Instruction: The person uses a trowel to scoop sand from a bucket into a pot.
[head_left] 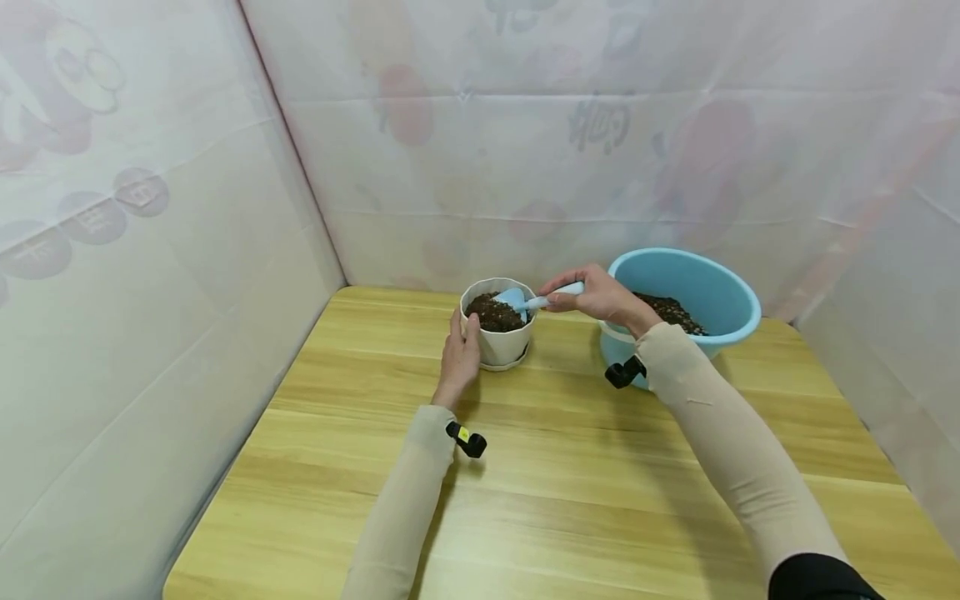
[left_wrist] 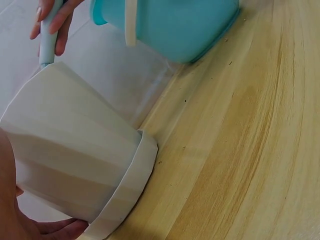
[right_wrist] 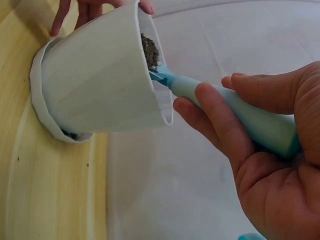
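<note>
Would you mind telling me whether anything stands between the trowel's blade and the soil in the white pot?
Nothing visible does. The right hand grips the blue trowel, whose blade already sits over the soil inside the white pot. The left hand rests on the pot's outer side, clear of the opening.

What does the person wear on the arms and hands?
Both arms are covered by long, snug beige sleeves that end at the wrists. A small black device sits at each wrist; the left one bears a yellow mark. The left hand and right hand are bare, without gloves.
</note>
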